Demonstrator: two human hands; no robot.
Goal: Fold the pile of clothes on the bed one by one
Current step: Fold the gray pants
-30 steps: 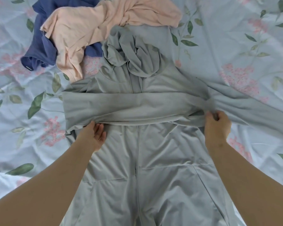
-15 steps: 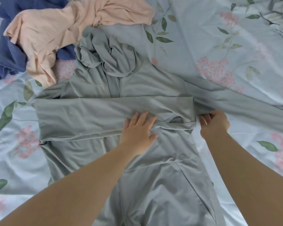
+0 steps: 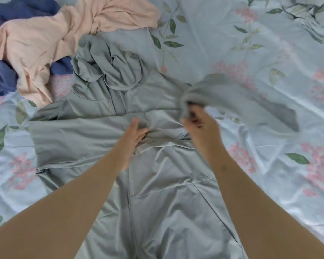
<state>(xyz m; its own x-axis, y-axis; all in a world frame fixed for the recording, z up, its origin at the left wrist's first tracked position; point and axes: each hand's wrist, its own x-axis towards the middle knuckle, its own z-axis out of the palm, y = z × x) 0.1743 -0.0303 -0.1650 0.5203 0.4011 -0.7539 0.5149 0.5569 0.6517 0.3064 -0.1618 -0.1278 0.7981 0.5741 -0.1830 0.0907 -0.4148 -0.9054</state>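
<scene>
The grey hoodie lies flat on the bed, near us. The left hand presses its folded sleeve with straight fingers. The right hand squeezes the other sleeve, lifted on the right.

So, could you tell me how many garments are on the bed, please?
3: a grey hooded jacket in the centre, a peach top upper left, a blue garment beneath it; others may be hidden.
</scene>
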